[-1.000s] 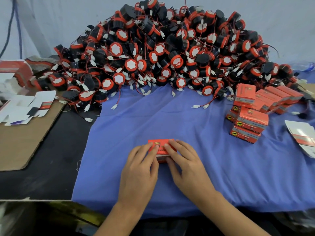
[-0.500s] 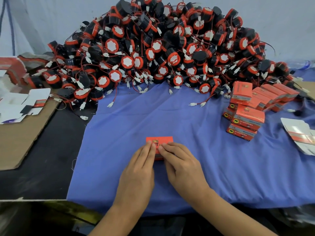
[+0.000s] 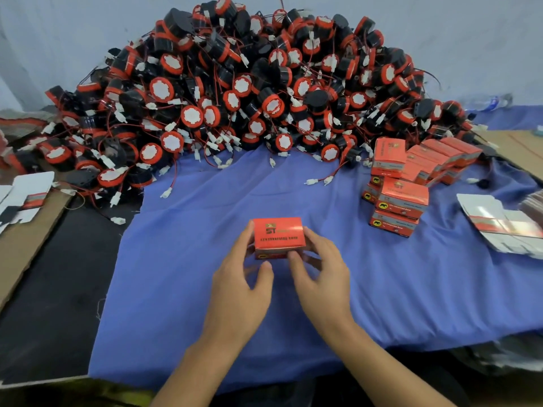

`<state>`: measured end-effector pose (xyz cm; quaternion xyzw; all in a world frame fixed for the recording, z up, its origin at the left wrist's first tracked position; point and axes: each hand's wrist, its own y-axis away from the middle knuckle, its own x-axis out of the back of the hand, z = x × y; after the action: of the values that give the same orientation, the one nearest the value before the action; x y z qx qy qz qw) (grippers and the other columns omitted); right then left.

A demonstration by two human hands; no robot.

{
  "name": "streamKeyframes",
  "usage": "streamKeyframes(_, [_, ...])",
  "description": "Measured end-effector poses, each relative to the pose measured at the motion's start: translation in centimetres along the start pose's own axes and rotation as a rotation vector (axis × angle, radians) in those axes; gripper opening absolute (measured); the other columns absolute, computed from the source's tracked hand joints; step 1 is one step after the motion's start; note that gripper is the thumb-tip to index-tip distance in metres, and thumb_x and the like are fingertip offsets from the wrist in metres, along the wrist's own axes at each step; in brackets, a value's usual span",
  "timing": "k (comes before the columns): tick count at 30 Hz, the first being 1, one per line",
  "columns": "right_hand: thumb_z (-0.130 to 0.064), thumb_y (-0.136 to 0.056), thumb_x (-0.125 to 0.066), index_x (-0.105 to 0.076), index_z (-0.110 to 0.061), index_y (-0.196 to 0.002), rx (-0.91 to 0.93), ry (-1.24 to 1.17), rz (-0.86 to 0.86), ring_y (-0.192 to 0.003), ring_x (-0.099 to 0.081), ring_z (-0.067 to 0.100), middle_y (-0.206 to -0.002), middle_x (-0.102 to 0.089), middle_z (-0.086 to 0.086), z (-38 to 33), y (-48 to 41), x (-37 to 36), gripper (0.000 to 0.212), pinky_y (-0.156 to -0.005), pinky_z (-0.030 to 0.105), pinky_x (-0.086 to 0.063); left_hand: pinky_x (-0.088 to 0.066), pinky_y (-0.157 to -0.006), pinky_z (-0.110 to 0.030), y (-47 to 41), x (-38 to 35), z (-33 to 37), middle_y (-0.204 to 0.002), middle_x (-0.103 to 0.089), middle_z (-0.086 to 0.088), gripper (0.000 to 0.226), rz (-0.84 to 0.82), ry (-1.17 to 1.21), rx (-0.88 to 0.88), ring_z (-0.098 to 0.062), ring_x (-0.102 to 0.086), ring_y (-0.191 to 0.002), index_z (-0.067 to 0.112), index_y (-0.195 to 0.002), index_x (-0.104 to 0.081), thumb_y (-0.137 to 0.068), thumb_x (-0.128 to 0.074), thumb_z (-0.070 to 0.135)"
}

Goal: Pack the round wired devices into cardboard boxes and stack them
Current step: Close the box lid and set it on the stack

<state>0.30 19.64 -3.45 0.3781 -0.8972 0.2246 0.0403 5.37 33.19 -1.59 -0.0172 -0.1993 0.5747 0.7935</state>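
Note:
A small red cardboard box (image 3: 278,236) with printed lettering sits at the middle of the blue cloth (image 3: 188,259), its lid closed. My left hand (image 3: 241,286) holds its left side, fingers along the edge and thumb near the front. My right hand (image 3: 320,277) grips its right side, thumb on the front face. A big heap of round black-and-red wired devices (image 3: 235,95) with white plugs fills the back of the table. A stack of packed red boxes (image 3: 402,198) stands at the right.
Flat unfolded box blanks lie at the right edge (image 3: 499,224) and on brown cardboard at the left (image 3: 26,195). Loose white plugs on red wires (image 3: 318,180) trail onto the cloth. Bare black tabletop (image 3: 58,289) shows left of the cloth.
The fingers of both hands lay on top of the box; now they have slid to its sides and the whole lid shows. The view has shifted slightly.

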Motion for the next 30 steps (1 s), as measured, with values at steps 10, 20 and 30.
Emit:
streamKeyframes(10, [0.007, -0.087, -0.056, -0.057, -0.008, -0.136, 0.026, -0.113, 0.543, -0.115, -0.066, 0.009, -0.128, -0.066, 0.005, -1.3, -7.3, 8.8, 0.051, -0.094, 0.026, -0.053, -0.045, -0.080, -0.004, -6.6, -11.1, 9.2, -0.130, -0.057, 0.002, 0.064, -0.251, 0.130, -0.146, 0.013, -0.055, -0.107, 0.022, -0.149, -0.053, -0.091, -0.055, -0.006])
streamKeyframes(20, [0.003, -0.082, -0.059, -0.053, -0.017, -0.144, -0.089, 0.112, 0.474, -0.123, -0.053, -0.001, -0.138, -0.061, -0.005, 2.4, -11.2, 13.1, 0.066, -0.090, -0.002, -0.035, -0.054, -0.095, -0.036, -10.5, -18.5, 9.2, -0.123, -0.070, -0.003, 0.058, -0.456, 0.046, -0.169, -0.019, -0.064, -0.112, 0.017, -0.138, -0.061, -0.088, -0.049, -0.009])
streamKeyframes(30, [-0.013, -0.101, -0.058, -0.054, -0.008, -0.143, -0.227, 0.074, 0.594, -0.127, -0.057, 0.006, -0.140, -0.062, 0.009, 4.9, -8.9, 16.6, 0.042, -0.094, 0.002, -0.038, -0.050, -0.099, -0.037, -4.3, -23.3, 9.8, -0.119, -0.062, -0.007, 0.037, -0.386, 0.011, -0.515, -0.022, -0.060, -0.112, 0.007, -0.121, -0.068, -0.089, -0.051, -0.002])
